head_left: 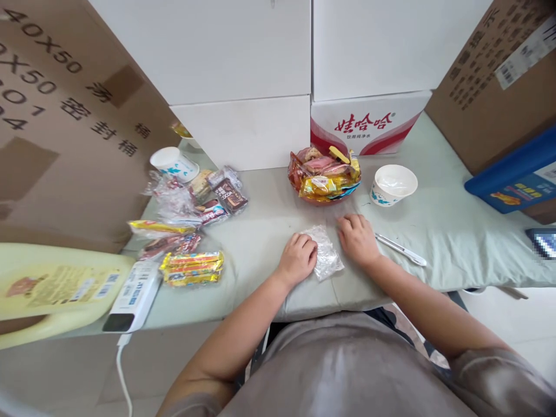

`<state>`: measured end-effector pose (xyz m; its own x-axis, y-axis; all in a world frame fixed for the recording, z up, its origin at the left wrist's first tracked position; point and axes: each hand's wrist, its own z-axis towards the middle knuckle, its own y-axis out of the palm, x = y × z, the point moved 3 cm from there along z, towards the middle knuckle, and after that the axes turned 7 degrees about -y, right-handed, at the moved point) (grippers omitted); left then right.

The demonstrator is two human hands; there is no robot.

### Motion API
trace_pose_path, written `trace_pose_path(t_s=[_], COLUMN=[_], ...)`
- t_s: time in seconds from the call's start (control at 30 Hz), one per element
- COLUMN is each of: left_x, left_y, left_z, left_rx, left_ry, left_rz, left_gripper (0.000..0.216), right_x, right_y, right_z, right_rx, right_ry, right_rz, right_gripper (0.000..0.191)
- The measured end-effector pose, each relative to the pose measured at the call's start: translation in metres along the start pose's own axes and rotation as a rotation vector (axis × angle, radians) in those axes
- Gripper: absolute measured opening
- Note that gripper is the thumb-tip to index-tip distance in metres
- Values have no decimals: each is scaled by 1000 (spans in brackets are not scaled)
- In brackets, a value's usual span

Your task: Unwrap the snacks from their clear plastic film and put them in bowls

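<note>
Pale green desk (260, 202), red snack bowl (295, 184) toward back, my left hand (297, 256), my right hand (358, 238), fingers of both curled, can't tell if grasping, crinkled clear plastic (326, 258) between them, touching left fingers, white pen (400, 249) near right wrist

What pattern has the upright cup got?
Blue leaf shapes on the white cup; head view shows it best.
</note>
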<state>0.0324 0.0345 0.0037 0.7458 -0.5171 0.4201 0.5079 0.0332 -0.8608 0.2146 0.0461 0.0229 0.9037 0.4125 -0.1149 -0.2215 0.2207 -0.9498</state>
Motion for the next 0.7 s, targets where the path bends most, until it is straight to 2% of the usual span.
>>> trace_pose_path(t_s=[0.07,0.13,0.17,0.3,0.43,0.57,0.7], left_x=[0,0,0,2,4,4,-2], left_y=[-1,-2,-2,-3,-2,0,0], left_z=[0,0,0,-1,-2,-1,0], left_rx=[-9,-20,-28,-86,-126,-144,-104], left_ry=[8,28,37,64,54,27,34], left_rz=[-9,-20,-29,-55,-14,17,-103], left_gripper=[22,29,30,28,29,31,35], right_x=[-8,-23,-30,-46,-57,-59,-51], right_y=[-9,-10,-9,0,-2,-8,-7], right_z=[-14,-33,-43,-70,-79,-68,-38], right_rx=[29,-43,-78,-72,-56,-95,-120], right_ry=[-241,-498,-565,-576,-690,-755,-728], right_rz=[133,267,305,293,287,329,348], right_gripper=[29,33,32,23,23,24,28])
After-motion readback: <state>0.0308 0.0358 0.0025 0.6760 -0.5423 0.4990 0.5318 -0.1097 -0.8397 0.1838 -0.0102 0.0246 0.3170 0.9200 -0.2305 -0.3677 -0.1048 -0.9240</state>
